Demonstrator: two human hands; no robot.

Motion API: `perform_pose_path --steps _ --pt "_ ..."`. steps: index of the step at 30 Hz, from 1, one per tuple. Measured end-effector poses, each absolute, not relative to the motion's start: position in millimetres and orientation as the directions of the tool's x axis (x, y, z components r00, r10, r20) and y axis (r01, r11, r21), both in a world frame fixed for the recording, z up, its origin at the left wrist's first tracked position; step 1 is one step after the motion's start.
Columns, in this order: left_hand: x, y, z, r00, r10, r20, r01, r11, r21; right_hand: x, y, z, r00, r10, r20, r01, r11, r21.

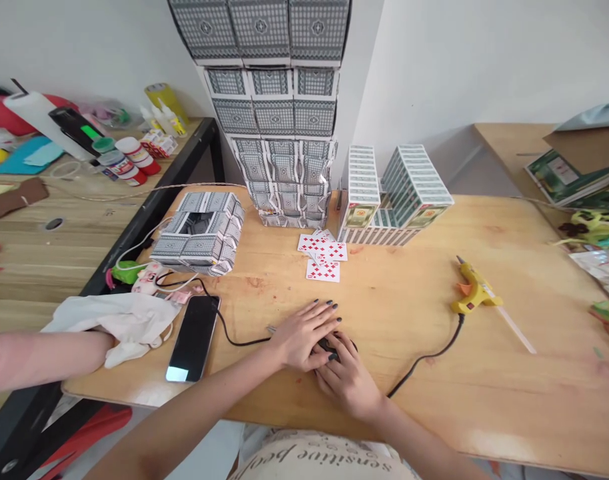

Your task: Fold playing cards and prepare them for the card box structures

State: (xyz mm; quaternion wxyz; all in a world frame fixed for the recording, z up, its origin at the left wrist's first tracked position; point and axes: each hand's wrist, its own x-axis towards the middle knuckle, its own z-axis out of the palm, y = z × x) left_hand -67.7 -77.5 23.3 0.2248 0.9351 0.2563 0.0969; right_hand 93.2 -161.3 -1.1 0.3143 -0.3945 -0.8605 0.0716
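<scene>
My left hand [304, 335] lies palm down near the front of the wooden table, fingers stretched out flat. Close against it, my right hand [350, 379] has its fingers bent over a small black object [328, 345]. Both hands cover most of that object, so I cannot make out its kind. A short metal tip [271, 329] pokes out left of my left hand. Beyond my fingers lie several playing cards [323, 270], face up with red diamonds. A smartphone [193, 339] with a dark screen lies left of my hands, a black cable [234, 341] beside it.
Behind the cards rises a tall stack of grey patterned card blocks [274, 117]. A lower block with a square hole [197, 247] stands left, a green card structure [364, 193] right. A yellow glue gun [472, 290] lies right. White cloth [129, 320] and another person's arm [49, 357] are left.
</scene>
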Motion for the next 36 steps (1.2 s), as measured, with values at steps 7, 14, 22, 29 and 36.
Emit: perform_pose_path --steps 7,14,22,29,36 --pt "-66.8 -76.7 22.4 0.847 0.527 0.068 0.437 -0.764 0.475 91.8 -161.5 -4.1 -0.474 0.715 0.513 0.641 0.68 -0.355" --pt "-65.8 -78.6 20.9 0.839 0.534 0.106 0.434 -0.773 0.463 90.3 -163.0 -3.8 -0.463 0.719 0.518 0.658 0.671 -0.343" --pt "-66.0 -68.6 6.9 0.813 0.541 0.217 0.4 -0.789 0.467 77.9 -164.2 -5.7 -0.347 0.782 0.518 0.73 0.572 -0.375" --pt "-64.6 -61.5 19.1 0.835 0.527 0.157 0.419 -0.795 0.439 81.0 -156.6 0.1 -0.343 0.794 0.502 0.711 0.568 -0.414" --pt "-69.0 -98.6 38.9 0.785 0.619 0.002 0.545 -0.693 0.472 96.6 -169.6 7.8 -0.517 0.719 0.464 0.591 0.692 -0.413"
